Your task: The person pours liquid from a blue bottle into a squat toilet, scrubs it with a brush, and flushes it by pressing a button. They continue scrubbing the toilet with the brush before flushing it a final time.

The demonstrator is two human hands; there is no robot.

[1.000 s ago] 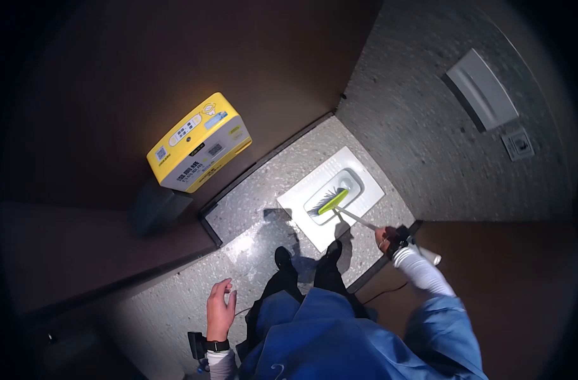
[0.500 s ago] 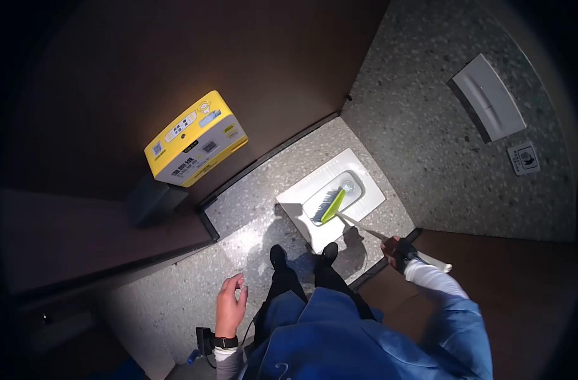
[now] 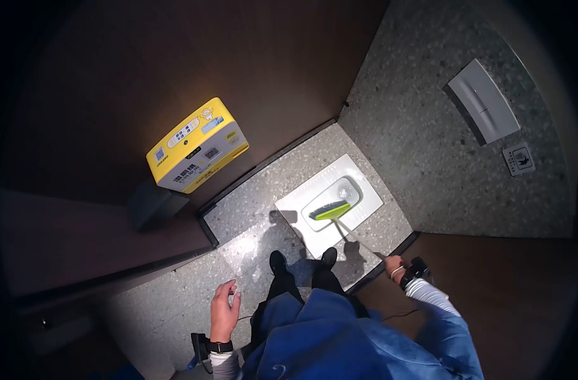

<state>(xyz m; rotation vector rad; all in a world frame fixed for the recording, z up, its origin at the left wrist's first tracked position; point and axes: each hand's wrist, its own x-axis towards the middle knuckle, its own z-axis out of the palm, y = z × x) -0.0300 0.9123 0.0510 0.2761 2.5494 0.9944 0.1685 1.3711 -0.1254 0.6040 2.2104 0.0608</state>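
Observation:
My right hand (image 3: 395, 266) grips the long pale handle (image 3: 358, 240) of a brush. Its green head with dark bristles (image 3: 330, 209) rests inside the bowl of a white squat toilet (image 3: 308, 231) set in the speckled floor. My left hand (image 3: 223, 310) hangs free at my side with fingers loosely apart and nothing in it; a black band sits on that wrist. My two black shoes (image 3: 277, 259) stand at the near edge of the toilet pan.
A yellow dispenser box (image 3: 197, 145) hangs on the dark brown partition at left. On the grey speckled wall at right are a grey flush panel (image 3: 483, 100) and a small square plate (image 3: 518, 159). Dark partitions close in on both sides.
The brush head has slid toward the near end of the bowl and turned crosswise. My right hand drew back and lower. The left hand stayed at my side.

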